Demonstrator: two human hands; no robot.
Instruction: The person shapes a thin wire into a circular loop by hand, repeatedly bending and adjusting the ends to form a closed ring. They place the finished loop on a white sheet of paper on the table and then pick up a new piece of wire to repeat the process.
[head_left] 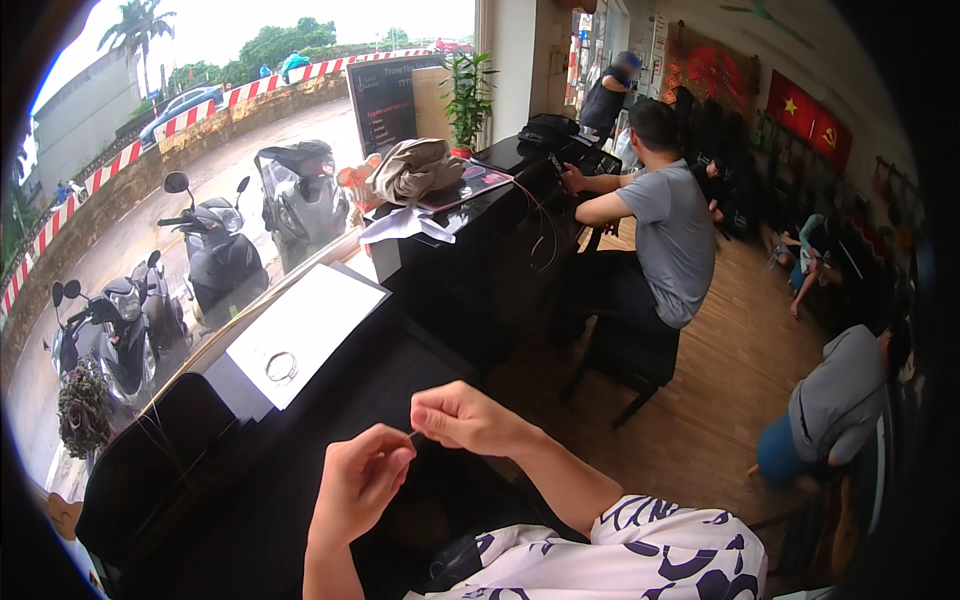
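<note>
My left hand [365,475] and my right hand [470,418] are close together over the dark furniture in front of me, both with fingers closed in a pinch. A thin strand [413,434] spans the small gap between their fingertips; most of it is hidden in the fingers, and its kind cannot be made out. Beyond my left hand, a thin coiled wire or string [281,366] lies in a loop on white paper sheets [318,322]. Neither hand touches the paper.
A black desk [430,265] ahead bears a crumpled beige cloth [415,170], papers and a potted plant [467,100]. A person in a grey shirt [672,215] sits at it on a black stool. Window glass with motorbikes outside is at left; other people are at right.
</note>
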